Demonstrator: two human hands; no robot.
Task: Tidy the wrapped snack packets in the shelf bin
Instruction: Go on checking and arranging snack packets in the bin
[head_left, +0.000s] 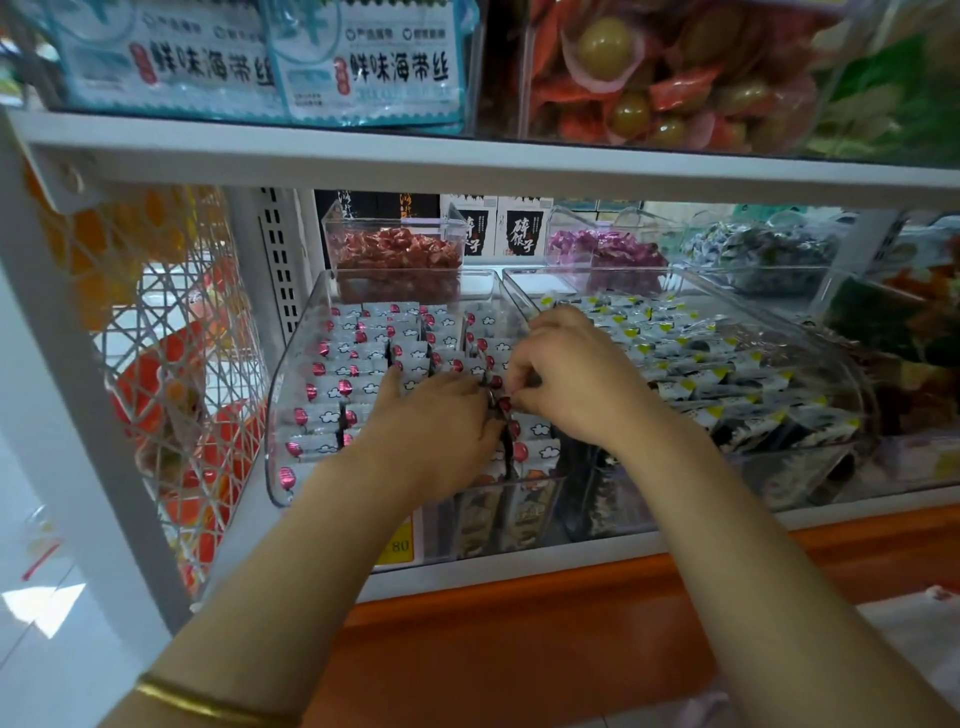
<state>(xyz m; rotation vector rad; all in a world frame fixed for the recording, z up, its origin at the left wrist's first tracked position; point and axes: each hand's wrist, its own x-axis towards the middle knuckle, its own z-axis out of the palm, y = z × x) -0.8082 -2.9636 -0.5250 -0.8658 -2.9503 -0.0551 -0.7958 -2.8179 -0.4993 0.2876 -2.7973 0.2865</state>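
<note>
A clear plastic shelf bin (278, 415) holds rows of small white snack packets (358, 358) with pink marks and cloud prints. Both hands are inside the bin, near its front right part. My left hand (436, 421) lies palm down over the packets, its fingers reaching to the right into a row. My right hand (566, 374) has its fingers curled and pinches a packet (501, 402) between the rows, right beside the left fingertips. Packets under the hands are hidden.
A second clear bin (810, 358) of black-and-white packets with yellow marks sits to the right. Smaller bins of red (397, 249) and purple (608, 249) candies stand behind. A white shelf board (467, 161) hangs low overhead. A white wire basket (176, 374) is to the left.
</note>
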